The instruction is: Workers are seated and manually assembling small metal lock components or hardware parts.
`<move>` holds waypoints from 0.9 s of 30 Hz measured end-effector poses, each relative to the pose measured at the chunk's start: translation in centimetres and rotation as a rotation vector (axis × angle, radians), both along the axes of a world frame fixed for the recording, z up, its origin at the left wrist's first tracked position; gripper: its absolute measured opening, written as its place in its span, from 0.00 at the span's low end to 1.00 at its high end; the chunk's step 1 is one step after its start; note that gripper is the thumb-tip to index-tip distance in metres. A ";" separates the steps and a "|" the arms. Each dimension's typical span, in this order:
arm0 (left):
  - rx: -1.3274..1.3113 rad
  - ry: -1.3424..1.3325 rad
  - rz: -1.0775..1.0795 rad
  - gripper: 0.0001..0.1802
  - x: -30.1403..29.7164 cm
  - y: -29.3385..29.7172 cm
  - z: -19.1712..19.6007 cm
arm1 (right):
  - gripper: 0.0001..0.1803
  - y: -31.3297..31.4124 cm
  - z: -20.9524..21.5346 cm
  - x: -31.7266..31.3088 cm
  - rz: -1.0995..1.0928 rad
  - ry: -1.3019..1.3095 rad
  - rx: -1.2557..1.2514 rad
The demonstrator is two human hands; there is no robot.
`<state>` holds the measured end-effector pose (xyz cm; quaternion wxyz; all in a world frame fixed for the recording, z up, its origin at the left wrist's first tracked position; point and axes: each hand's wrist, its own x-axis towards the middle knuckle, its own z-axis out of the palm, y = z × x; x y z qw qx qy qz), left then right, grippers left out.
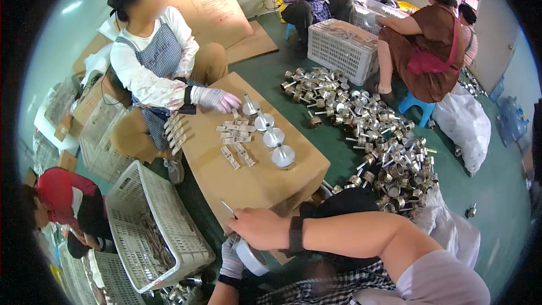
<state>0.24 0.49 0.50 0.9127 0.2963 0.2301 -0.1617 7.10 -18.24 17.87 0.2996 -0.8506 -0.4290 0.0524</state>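
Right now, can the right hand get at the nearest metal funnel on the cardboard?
Probably yes. The right hand rests at the near edge of the cardboard, and bare cardboard lies between it and the nearest metal funnel; nothing blocks the way.

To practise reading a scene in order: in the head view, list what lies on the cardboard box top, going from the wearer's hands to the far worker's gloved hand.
Right hand with thin rod → round metal cap → two more round caps → gloved hand.

Four round silver metal pieces (270, 129) in a row on the cardboard box (254, 183), two white plastic crates (164, 226) by the near corner, one more crate (343, 49) across the floor, one blue stool (416, 107), six people in view.
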 end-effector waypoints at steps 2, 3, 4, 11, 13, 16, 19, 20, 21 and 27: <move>0.037 0.017 0.001 0.17 -0.1 0.0 0.4 | 0.10 0.0 0.5 -0.1 0.026 0.018 -0.018; 0.023 0.005 -0.010 0.17 -0.1 0.1 0.7 | 0.10 0.3 0.1 -0.1 0.047 0.020 -0.019; 0.031 0.049 0.010 0.17 -0.2 0.2 1.0 | 0.10 0.7 -0.7 0.0 0.031 0.018 -0.059; -0.198 0.065 -0.006 0.16 0.3 1.0 -1.5 | 0.16 0.8 -1.2 0.4 -0.014 0.020 -0.216; 0.269 -0.069 -0.101 0.16 -0.2 1.0 -1.6 | 0.14 0.0 -1.8 0.7 -0.075 -0.016 -0.215; 0.095 0.017 -0.065 0.16 0.2 -0.9 1.8 | 0.13 0.4 -4.0 1.7 -0.109 -0.038 -0.205; 0.216 0.137 -0.150 0.19 -1.6 0.7 7.2 | 0.12 1.1 -3.9 2.2 -0.183 -0.055 -0.197; 0.235 0.142 -0.143 0.19 -1.9 2.0 6.0 | 0.13 1.6 -4.4 2.7 -0.177 -0.063 -0.234; 0.255 0.155 -0.133 0.20 -2.0 3.1 4.8 | 0.13 1.8 -5.3 3.0 -0.168 -0.061 -0.269; 0.269 0.154 -0.153 0.16 -1.8 0.5 7.8 | 0.10 0.8 -6.5 2.5 -0.243 -0.124 -0.136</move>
